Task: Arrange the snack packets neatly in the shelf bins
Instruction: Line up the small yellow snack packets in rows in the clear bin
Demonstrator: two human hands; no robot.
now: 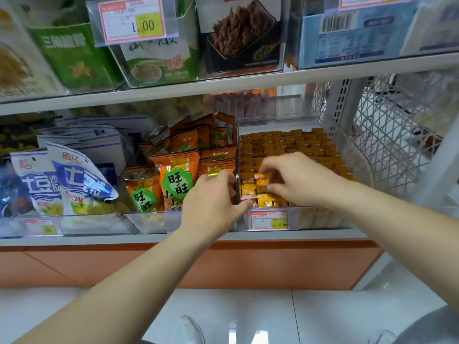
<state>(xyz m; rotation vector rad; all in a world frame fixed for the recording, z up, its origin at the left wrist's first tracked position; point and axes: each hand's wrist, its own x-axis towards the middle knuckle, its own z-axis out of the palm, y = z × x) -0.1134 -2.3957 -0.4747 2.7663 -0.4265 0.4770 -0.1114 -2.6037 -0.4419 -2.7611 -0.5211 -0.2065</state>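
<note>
Shop shelf (173, 238): right grip (303, 180) pinches small yellow packet (262, 176) above clear bin (323, 217); left grip (211, 199) clasps bin wall (237, 150).

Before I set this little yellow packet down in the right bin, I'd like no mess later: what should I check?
1. Right hand pinches the small yellow packet: ok.
2. Back rows in the clear bin lie flat and aligned: ok.
3. Front packets behind the price tag are jumbled: not ok.
4. Left hand is at the bin divider; what it grips: cannot tell.
5. Orange packets next door lean unevenly: not ok.
</note>
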